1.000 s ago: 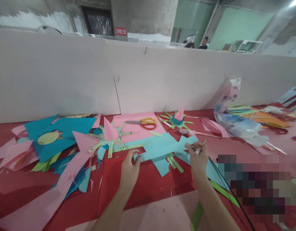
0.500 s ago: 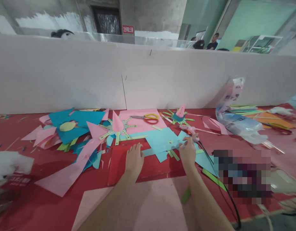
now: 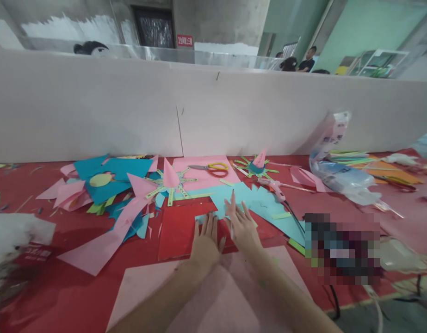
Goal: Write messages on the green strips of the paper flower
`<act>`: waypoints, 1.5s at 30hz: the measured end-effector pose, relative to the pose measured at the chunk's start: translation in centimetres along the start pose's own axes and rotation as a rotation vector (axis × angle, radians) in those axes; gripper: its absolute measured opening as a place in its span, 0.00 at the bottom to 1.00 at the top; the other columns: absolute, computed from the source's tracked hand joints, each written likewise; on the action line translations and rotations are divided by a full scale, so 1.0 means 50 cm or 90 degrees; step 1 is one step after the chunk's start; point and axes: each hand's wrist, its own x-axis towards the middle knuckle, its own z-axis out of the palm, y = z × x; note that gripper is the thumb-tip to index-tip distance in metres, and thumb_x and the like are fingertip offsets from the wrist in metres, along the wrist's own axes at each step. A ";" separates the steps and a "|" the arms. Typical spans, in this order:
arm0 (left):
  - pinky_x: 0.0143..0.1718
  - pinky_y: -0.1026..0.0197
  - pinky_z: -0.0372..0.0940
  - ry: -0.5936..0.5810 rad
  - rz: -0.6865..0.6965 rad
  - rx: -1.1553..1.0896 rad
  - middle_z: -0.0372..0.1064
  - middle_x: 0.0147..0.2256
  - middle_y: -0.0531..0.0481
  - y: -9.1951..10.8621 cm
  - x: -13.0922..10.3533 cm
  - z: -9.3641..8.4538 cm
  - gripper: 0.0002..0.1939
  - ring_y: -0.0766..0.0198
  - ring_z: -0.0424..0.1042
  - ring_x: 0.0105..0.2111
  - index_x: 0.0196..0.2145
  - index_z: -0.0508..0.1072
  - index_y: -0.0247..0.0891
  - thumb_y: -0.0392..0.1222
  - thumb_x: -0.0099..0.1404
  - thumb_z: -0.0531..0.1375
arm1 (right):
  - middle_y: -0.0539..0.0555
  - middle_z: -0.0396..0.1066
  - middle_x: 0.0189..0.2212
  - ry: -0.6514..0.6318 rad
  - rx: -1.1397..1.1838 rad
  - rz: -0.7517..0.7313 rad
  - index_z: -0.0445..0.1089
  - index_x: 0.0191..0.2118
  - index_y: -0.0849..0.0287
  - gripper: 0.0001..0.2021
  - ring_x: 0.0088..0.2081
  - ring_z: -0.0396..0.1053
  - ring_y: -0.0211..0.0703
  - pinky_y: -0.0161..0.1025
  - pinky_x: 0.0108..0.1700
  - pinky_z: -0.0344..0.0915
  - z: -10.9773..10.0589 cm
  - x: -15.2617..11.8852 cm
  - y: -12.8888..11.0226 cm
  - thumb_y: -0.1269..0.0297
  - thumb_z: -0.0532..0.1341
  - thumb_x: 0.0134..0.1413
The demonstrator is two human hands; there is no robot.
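Observation:
My left hand lies flat with fingers stretched out over a red card, at the near edge of light blue paper. Close beside it on the right, my right hand has its fingers extended over the light blue paper; I see nothing gripped in it. Pale green strips rest on that paper. Just beyond sit scissors with yellow and red handles, on a pink sheet. A glue gun lies to the right of the blue paper. A large pink sheet spreads under my forearms.
Paper spiders with pink cones stand left and right at the back. Blue and pink scraps heap up on the left. A plastic bag lies at right, and a white partition closes off the far side.
My right hand has moved left, away from the glue gun, to beside my left hand. My left hand has shifted slightly right and nearer. Light blue pieces and green strips have moved.

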 end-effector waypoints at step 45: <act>0.54 0.48 0.50 -0.048 -0.010 0.058 0.49 0.58 0.37 -0.028 -0.015 -0.022 0.33 0.50 0.49 0.57 0.56 0.55 0.26 0.55 0.63 0.39 | 0.62 0.56 0.55 0.131 0.047 0.210 0.58 0.44 0.58 0.09 0.57 0.53 0.46 0.47 0.51 0.58 -0.005 -0.031 0.087 0.66 0.49 0.57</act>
